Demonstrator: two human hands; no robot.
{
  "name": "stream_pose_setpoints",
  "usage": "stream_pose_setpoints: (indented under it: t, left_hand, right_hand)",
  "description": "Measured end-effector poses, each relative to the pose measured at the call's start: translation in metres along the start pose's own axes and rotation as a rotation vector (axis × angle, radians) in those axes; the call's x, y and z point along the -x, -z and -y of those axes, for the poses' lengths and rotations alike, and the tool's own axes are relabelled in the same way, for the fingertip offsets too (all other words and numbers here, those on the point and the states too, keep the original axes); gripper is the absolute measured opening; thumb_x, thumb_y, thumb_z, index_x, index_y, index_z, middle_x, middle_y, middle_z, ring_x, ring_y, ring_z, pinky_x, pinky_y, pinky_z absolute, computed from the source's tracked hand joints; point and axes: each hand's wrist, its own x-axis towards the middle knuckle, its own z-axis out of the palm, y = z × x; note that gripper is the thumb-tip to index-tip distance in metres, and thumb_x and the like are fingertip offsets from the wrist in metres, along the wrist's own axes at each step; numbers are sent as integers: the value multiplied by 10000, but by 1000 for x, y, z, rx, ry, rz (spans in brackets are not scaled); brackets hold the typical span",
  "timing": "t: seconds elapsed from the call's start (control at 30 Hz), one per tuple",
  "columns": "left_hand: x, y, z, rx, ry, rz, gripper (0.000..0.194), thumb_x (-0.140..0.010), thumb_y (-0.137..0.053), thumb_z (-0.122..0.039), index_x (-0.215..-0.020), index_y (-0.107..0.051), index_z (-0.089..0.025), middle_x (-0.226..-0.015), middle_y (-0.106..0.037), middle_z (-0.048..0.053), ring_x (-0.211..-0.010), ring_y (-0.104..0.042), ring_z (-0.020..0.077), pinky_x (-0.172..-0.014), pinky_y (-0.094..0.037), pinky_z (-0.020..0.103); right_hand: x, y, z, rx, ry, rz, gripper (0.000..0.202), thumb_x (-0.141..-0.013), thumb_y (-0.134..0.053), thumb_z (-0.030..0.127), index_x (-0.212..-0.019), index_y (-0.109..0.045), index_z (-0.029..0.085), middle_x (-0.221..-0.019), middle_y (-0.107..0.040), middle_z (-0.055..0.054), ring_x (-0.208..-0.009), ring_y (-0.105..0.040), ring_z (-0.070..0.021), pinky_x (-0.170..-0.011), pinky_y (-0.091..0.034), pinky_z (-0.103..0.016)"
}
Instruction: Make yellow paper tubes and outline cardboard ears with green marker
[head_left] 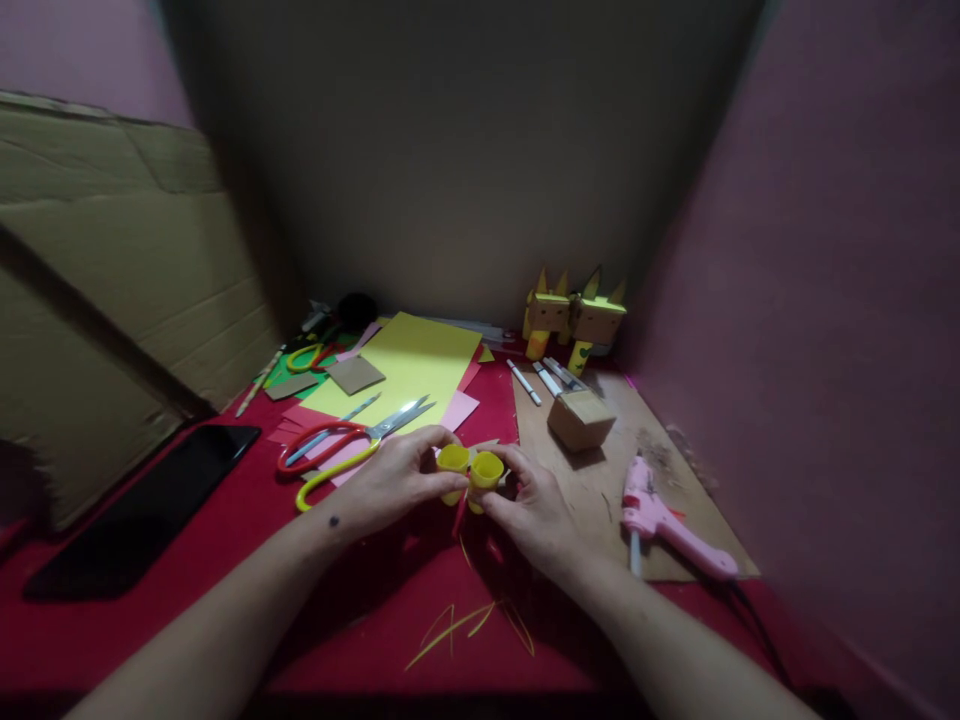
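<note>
My left hand (pixel 405 478) is closed on a small yellow paper tube (pixel 453 459), pinched between thumb and fingers. A second yellow paper tube (pixel 487 468) stands right beside it, in the grip of my right hand (pixel 538 508). Both tubes are upright with their open ends facing up, and they look level with each other. Whether they touch is hard to tell. Below them, thin yellow paper offcuts (pixel 450 630) lie on the red cloth (pixel 360 640). Large scissors (pixel 397 416) with red and yellow handles rest just left of my left hand.
To the right, a pink glue gun (pixel 675 532) and a small cardboard box (pixel 582 420) sit on a cardboard sheet (pixel 600 520), near several markers (pixel 525 384). Two cardboard figures (pixel 598 322) stand behind. Yellow paper (pixel 420 360) lies at back left, a black tablet-like slab (pixel 150 510) at left.
</note>
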Motion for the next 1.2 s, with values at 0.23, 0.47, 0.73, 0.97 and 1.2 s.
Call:
stream_pose_setpoints:
  t: [0.23,0.47,0.73,0.97,1.2]
  left_hand:
    - [5,3,-3,-90,-141,-91,548,-762,-771,-416,-1242,-566,-246,-937,-605,9,-755,-574,180,-656,-500,297]
    - [11,0,-12,-323,-489,-171,211,-901,-670,-305,-1109,-697,-326,-1386,-470,60,-1286,-410,310,-1078,-401,490]
    - [-6,-9,-23,-518,-656,-108,216,-994,-530,-270,-900,-722,-241,-1338,-556,106,-1288,-399,310,-1004,-446,470]
    - [-42,25,-45,-492,-602,-85,151,-948,-629,-291,-849,-707,-207,-1046,-675,56,-978,-589,218,-886,-510,401]
    - [-110,30,-34,-540,-476,-35,306,-966,-617,-346,-1212,-610,-165,-1205,-646,93,-1004,-661,224,-853,-584,427]
  right_hand:
    - [0,-1,-1,58,5,-5,327,-726,-615,64,-1010,-654,221,-978,-687,-29,-914,-636,-208,-793,-526,-330]
    - [0,-1,-5,84,19,3,300,-734,-640,60,-981,-653,230,-961,-685,-22,-904,-630,-211,-784,-525,-338]
    - [0,0,0,63,30,-20,202,-740,-630,85,-886,-641,223,-915,-665,-22,-864,-616,-205,-767,-516,-328]
    - [-2,4,-7,12,-55,-238,387,-768,-597,168,-1154,-583,177,-1064,-641,-85,-907,-607,-209,-787,-519,-345]
    - [0,4,-4,-91,-54,-345,124,-802,-522,226,-883,-604,181,-823,-645,-29,-770,-623,-179,-722,-522,-301]
